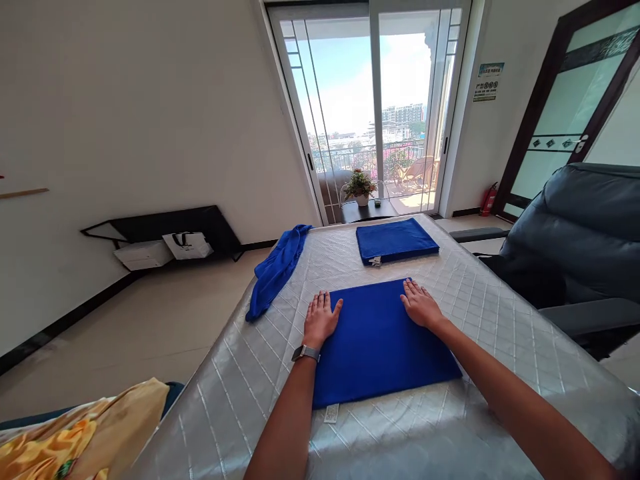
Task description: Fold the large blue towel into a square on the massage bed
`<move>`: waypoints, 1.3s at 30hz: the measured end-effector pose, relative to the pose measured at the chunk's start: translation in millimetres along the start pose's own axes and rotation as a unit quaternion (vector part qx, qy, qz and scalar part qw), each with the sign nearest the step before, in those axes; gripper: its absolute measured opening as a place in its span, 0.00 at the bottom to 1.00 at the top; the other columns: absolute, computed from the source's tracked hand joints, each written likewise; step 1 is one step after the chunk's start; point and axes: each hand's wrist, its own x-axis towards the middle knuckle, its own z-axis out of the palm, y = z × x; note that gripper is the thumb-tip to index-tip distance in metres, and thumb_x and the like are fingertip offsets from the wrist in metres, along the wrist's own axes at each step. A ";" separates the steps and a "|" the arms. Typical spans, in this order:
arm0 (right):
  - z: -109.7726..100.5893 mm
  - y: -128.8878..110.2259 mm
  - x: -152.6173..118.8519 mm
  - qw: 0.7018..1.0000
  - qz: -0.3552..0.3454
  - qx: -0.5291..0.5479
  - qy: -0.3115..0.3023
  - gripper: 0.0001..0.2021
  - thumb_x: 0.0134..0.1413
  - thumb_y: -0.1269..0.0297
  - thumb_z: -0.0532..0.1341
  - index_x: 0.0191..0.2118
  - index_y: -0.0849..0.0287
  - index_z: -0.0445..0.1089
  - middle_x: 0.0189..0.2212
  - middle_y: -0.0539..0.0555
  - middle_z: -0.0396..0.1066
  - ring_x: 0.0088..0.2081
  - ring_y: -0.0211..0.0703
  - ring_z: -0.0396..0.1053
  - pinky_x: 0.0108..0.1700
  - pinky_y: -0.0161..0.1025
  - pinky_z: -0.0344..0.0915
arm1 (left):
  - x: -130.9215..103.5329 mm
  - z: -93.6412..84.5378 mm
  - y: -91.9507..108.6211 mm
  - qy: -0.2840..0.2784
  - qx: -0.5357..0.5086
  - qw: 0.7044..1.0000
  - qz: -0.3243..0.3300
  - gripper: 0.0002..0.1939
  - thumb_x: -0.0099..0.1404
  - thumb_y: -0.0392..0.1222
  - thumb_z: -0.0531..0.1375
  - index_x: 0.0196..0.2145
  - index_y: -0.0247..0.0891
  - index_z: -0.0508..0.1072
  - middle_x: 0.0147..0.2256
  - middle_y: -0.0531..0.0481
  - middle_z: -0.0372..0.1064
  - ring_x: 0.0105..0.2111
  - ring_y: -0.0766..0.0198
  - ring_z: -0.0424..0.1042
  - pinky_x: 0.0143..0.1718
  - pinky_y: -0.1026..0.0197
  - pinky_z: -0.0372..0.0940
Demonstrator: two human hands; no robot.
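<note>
A flat blue fabric rectangle lies on the quilted silver-white surface, with a small white tag at its near left edge. My left hand rests flat on its upper left edge, fingers pointing away, a watch on the wrist. On the upper right corner lies my right hand, palm down with fingers extended. Neither hand grips the fabric. Beyond them is a folded blue stack with white tags at its near edge. A crumpled blue cloth hangs over the left edge of the surface.
A black leather chair stands at the right. Past the far edge is a small dark table with a potted plant. Yellow patterned bedding is at the lower left. White bags lie by the left wall.
</note>
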 end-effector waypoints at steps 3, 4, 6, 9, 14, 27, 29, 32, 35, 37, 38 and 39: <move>5.9 0.1 -8.5 1.000 0.004 0.007 -0.009 0.34 0.72 0.52 0.36 0.75 0.69 0.41 0.75 0.57 0.37 0.74 0.44 0.34 0.73 0.46 0.34 | 0.6 -0.4 0.3 -0.006 0.011 1.000 0.003 0.42 0.75 0.64 0.36 0.71 0.27 0.51 0.72 0.35 0.46 0.72 0.49 0.45 0.71 0.47 0.44; 7.1 0.1 -9.7 1.000 0.004 0.008 -0.009 0.34 0.72 0.52 0.36 0.75 0.69 0.41 0.75 0.57 0.36 0.74 0.44 0.33 0.73 0.46 0.34 | 0.5 -1.3 0.1 -0.008 0.013 1.000 0.003 0.42 0.75 0.63 0.37 0.71 0.27 0.52 0.72 0.36 0.46 0.72 0.49 0.46 0.71 0.47 0.44; 7.9 0.3 -10.1 1.000 0.003 0.010 -0.008 0.34 0.72 0.52 0.36 0.75 0.69 0.40 0.75 0.57 0.35 0.75 0.44 0.33 0.73 0.46 0.33 | -0.4 -5.2 0.2 0.008 0.016 1.000 0.000 0.40 0.76 0.61 0.38 0.71 0.27 0.54 0.71 0.36 0.48 0.72 0.49 0.47 0.71 0.47 0.46; 7.7 0.3 -8.8 1.000 0.000 0.013 -0.002 0.34 0.72 0.53 0.36 0.75 0.69 0.40 0.75 0.56 0.35 0.75 0.44 0.32 0.73 0.46 0.33 | -5.9 -16.5 9.4 0.107 0.020 0.993 0.034 0.35 0.77 0.56 0.39 0.69 0.28 0.59 0.70 0.35 0.52 0.71 0.48 0.49 0.71 0.43 0.48; 10.1 0.3 -7.8 1.000 0.007 0.026 0.003 0.34 0.72 0.52 0.37 0.75 0.69 0.39 0.75 0.56 0.36 0.75 0.45 0.32 0.73 0.47 0.33 | -28.0 -26.6 76.3 0.147 -0.014 0.973 0.176 0.31 0.78 0.51 0.38 0.66 0.32 0.65 0.67 0.38 0.61 0.69 0.54 0.56 0.69 0.47 0.53; 11.2 2.2 -9.8 0.999 -0.001 0.040 0.013 0.35 0.71 0.53 0.37 0.74 0.70 0.41 0.75 0.58 0.37 0.74 0.46 0.34 0.73 0.47 0.32 | -58.7 -7.3 84.0 -0.041 0.003 0.987 0.154 0.42 0.75 0.65 0.33 0.72 0.30 0.52 0.72 0.38 0.44 0.72 0.53 0.43 0.72 0.47 0.44; 12.2 1.8 -9.6 0.999 0.001 0.037 0.013 0.34 0.71 0.53 0.37 0.74 0.70 0.41 0.75 0.57 0.37 0.74 0.45 0.34 0.73 0.47 0.32 | -65.6 -7.5 42.0 -0.028 0.023 0.994 0.101 0.44 0.74 0.66 0.34 0.71 0.27 0.51 0.72 0.35 0.44 0.72 0.50 0.43 0.72 0.45 0.44; 11.9 0.7 -9.2 0.999 0.003 0.031 0.009 0.34 0.71 0.54 0.37 0.74 0.70 0.41 0.75 0.57 0.37 0.75 0.45 0.33 0.73 0.47 0.33 | -75.2 -5.0 -6.4 -0.007 0.029 0.999 0.039 0.45 0.74 0.66 0.34 0.71 0.24 0.51 0.72 0.33 0.44 0.72 0.49 0.43 0.71 0.45 0.45; 6.3 -2.0 -10.8 1.000 0.009 0.021 0.006 0.34 0.71 0.55 0.37 0.74 0.70 0.41 0.75 0.58 0.37 0.74 0.45 0.34 0.73 0.47 0.34 | -79.9 -3.2 -23.5 -0.005 0.017 0.999 0.031 0.45 0.74 0.66 0.33 0.71 0.24 0.50 0.72 0.34 0.43 0.72 0.51 0.43 0.71 0.46 0.45; 0.2 -4.2 -15.6 1.000 0.008 0.005 0.013 0.33 0.71 0.56 0.37 0.74 0.71 0.42 0.75 0.58 0.38 0.74 0.46 0.35 0.73 0.48 0.34 | -80.3 -3.2 -22.2 -0.003 0.010 1.000 0.029 0.46 0.73 0.67 0.34 0.71 0.24 0.50 0.72 0.33 0.44 0.72 0.50 0.44 0.71 0.45 0.45; -2.7 -5.3 -19.9 1.000 0.004 -0.006 0.020 0.33 0.71 0.57 0.37 0.74 0.71 0.42 0.74 0.59 0.38 0.74 0.47 0.34 0.73 0.49 0.34 | -80.2 -3.3 -20.3 -0.003 0.007 1.000 0.028 0.47 0.73 0.68 0.34 0.71 0.24 0.50 0.72 0.33 0.44 0.72 0.50 0.45 0.71 0.45 0.45; -5.2 -6.4 -25.6 0.999 -0.002 -0.018 0.030 0.33 0.71 0.58 0.38 0.74 0.72 0.43 0.74 0.60 0.38 0.74 0.47 0.34 0.73 0.50 0.32 | -79.8 -3.3 -18.7 -0.003 0.003 1.000 0.028 0.47 0.73 0.68 0.34 0.71 0.24 0.50 0.72 0.33 0.44 0.72 0.50 0.45 0.71 0.45 0.46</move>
